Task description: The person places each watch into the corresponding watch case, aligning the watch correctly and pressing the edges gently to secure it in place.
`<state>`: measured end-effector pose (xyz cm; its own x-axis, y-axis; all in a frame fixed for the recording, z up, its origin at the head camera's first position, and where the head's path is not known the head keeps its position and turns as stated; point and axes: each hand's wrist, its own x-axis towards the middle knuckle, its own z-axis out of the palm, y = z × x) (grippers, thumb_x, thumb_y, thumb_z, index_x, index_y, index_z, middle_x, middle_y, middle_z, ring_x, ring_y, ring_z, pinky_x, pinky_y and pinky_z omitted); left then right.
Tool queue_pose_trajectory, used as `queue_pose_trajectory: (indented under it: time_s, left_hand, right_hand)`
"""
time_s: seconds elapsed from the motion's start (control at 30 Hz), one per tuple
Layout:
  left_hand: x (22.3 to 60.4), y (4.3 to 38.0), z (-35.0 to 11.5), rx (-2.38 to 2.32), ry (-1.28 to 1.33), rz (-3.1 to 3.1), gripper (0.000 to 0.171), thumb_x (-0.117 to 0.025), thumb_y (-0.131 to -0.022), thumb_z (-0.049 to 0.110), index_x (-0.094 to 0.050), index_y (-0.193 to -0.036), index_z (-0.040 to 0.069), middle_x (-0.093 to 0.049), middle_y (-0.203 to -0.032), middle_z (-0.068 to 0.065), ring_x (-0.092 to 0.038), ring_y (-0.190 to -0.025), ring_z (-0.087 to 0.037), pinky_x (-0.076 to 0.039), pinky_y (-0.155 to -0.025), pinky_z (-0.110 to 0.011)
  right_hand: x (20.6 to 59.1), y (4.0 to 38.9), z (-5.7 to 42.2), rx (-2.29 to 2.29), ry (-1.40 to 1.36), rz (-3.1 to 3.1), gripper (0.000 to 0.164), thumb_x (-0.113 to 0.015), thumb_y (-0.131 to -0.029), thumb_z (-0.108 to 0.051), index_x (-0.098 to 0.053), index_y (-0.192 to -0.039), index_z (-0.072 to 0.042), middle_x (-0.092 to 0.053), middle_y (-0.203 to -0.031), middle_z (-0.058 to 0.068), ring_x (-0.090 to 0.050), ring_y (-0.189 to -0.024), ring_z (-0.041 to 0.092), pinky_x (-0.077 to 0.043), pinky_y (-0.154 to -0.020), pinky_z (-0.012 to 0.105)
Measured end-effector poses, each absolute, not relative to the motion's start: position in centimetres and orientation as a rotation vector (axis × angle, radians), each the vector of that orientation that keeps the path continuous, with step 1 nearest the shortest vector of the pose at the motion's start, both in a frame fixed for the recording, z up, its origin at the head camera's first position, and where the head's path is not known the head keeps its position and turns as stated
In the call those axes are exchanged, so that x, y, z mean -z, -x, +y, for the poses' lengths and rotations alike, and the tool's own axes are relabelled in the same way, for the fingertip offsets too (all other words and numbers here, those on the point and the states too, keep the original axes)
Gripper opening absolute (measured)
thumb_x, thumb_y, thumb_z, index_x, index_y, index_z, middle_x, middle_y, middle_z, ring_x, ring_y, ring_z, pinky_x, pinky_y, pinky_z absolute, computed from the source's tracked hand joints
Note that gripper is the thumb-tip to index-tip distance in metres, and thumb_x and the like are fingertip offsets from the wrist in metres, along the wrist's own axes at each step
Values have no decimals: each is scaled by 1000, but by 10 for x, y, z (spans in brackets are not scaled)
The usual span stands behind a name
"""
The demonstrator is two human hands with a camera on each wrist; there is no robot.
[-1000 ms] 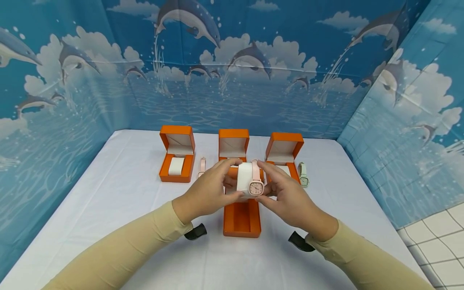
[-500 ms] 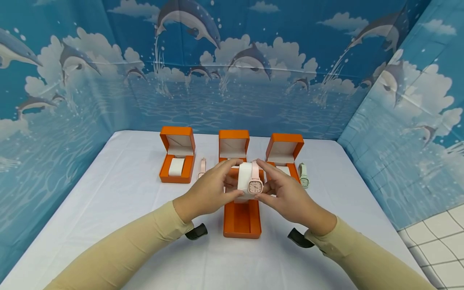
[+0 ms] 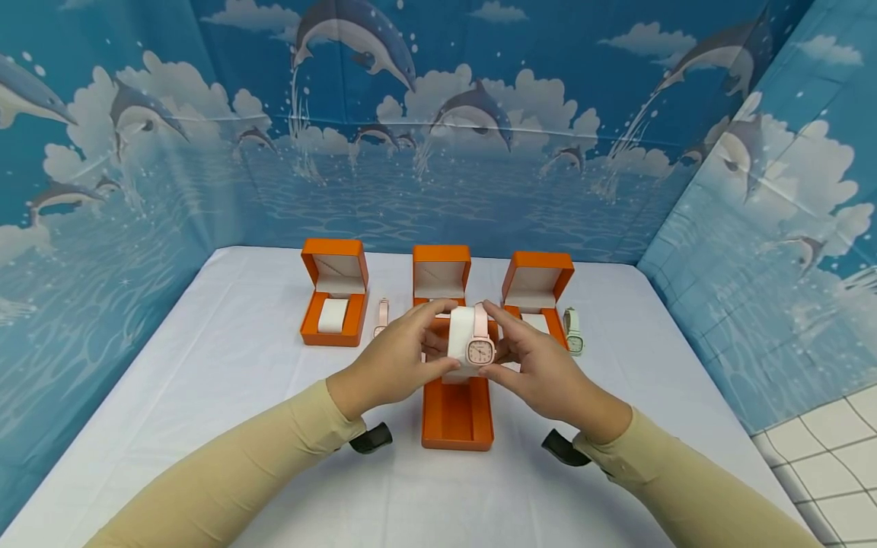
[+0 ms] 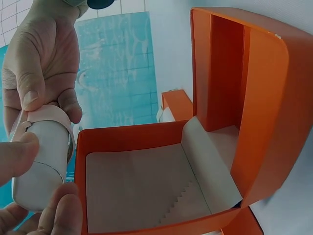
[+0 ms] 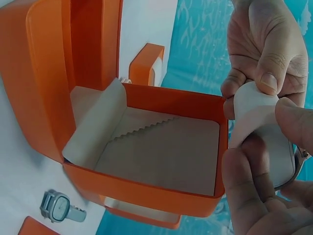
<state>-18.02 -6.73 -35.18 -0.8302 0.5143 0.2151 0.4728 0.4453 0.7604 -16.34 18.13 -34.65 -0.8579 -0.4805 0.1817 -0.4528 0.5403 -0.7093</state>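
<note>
Above the table, my left hand (image 3: pixel 387 361) grips the left part of a white watch cushion (image 3: pixel 461 339). A pink wristwatch (image 3: pixel 481 351) with a square dial sits around the cushion's right end. My right hand (image 3: pixel 548 369) pinches the watch from the right, its thumb below and fingers above. In the left wrist view the pink strap (image 4: pixel 49 115) loops over the white cushion (image 4: pixel 41 159). Beneath both hands is an open orange watch box (image 3: pixel 457 438), its inner compartment bare and its lid partly hidden by the hands.
Behind stand three more open orange boxes, at left (image 3: pixel 332 335), middle (image 3: pixel 441 255) and right (image 3: pixel 538 262). A pink watch (image 3: pixel 383 308) lies right of the left box, partly behind my left hand. A green watch (image 3: pixel 573 331) lies beside the right box.
The pink watch has shifted slightly left along the cushion, and my right hand has moved a little left with it. My left hand and the boxes have barely moved.
</note>
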Motion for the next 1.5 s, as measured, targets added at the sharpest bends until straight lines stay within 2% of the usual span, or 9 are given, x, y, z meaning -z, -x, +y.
queue_pose_trajectory:
  time_s: [0.17, 0.43, 0.73, 1.0, 1.37, 1.5]
  left_hand:
    - [353, 181, -67, -1372, -903, 2632, 81, -81, -94, 17, -37, -161, 14, -60, -143, -4, -73, -99, -10, -61, -78, -23]
    - [352, 181, -68, -1371, -910, 2650, 81, -82, -94, 18, -36, -162, 14, -59, -145, -4, -72, -99, -10, -60, -77, -23]
    - [352, 182, -68, -1380, -916, 2646, 82, -82, -94, 16, -36, -162, 14, -62, -136, -5, -71, -96, -8, -61, -76, -23]
    - [351, 183, -67, -1401, -910, 2624, 82, -82, -94, 16, -36, -162, 15, -58, -146, -5, -73, -99, -9, -61, -79, -23]
    - [349, 183, -65, -1439, -920, 2557, 82, -82, -93, 14, -36, -162, 16, -48, -158, -2, -74, -105, -10, -62, -82, -22]
    - [349, 183, -65, -1421, -942, 2571, 82, -82, -93, 14, -36, -162, 16, -46, -161, -2, -74, -106, -11, -61, -83, -22]
  right_hand:
    - [346, 163, 181, 1243, 823, 2731, 91, -78, -94, -5, -26, -168, -11, -63, -142, 15, -72, -112, 25, -63, -93, 36]
    - [347, 164, 179, 1255, 777, 2741, 91, -79, -94, -9, -28, -168, -16, -63, -138, 13, -69, -112, 26, -63, -88, 31]
    - [347, 165, 179, 1236, 763, 2758, 91, -79, -94, -11, -28, -168, -18, -60, -145, 14, -69, -117, 30, -63, -92, 36]
    - [346, 166, 178, 1261, 790, 2745, 90, -79, -94, -10, -28, -168, -16, -58, -148, 15, -69, -119, 29, -61, -98, 42]
    - [347, 168, 175, 1306, 826, 2717, 85, -78, -96, -11, -31, -166, -16, -62, -134, 13, -70, -113, 24, -62, -95, 38]
    - [347, 169, 175, 1319, 842, 2721, 86, -78, -95, -12, -30, -166, -16, -64, -129, 12, -70, -112, 23, -62, -95, 40]
